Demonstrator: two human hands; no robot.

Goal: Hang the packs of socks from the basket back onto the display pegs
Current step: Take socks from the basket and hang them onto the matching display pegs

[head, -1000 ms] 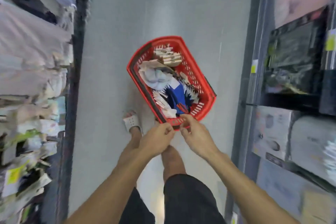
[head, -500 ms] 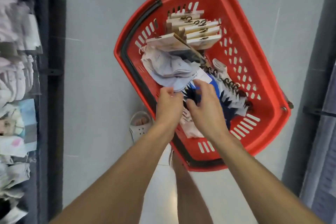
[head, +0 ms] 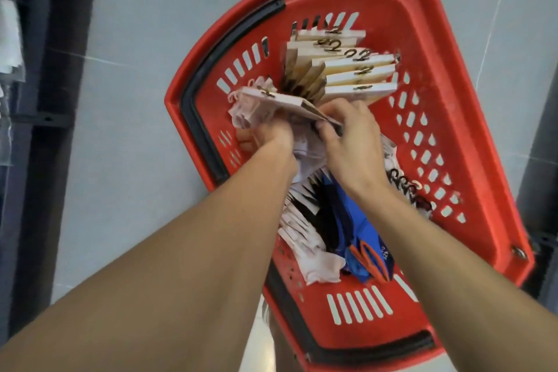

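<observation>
A red plastic basket [head: 428,75] stands on the grey floor below me, filled with packs of socks. Both my hands are inside it. My left hand [head: 271,136] grips a bundle of pale pink-white sock packs [head: 271,101] with a card header and small hook. My right hand [head: 350,136] grips the same bundle from the right, thumb under the card's edge. A row of cream card-headed packs [head: 356,69] with dark hooks stands at the basket's far end. Blue socks [head: 356,226] and white packs [head: 299,229] lie nearer me.
A dark shelf upright [head: 45,130] with hanging pale goods [head: 9,33] runs along the left. Another dark fixture [head: 543,160] edges the right. Grey tiled floor [head: 136,100] lies between them. The basket's black handle [head: 211,75] lies folded along its left rim.
My view has dropped much closer to the basket. Both hands moved from its near rim into the socks, then further in, and now hold the pale pack bundle.
</observation>
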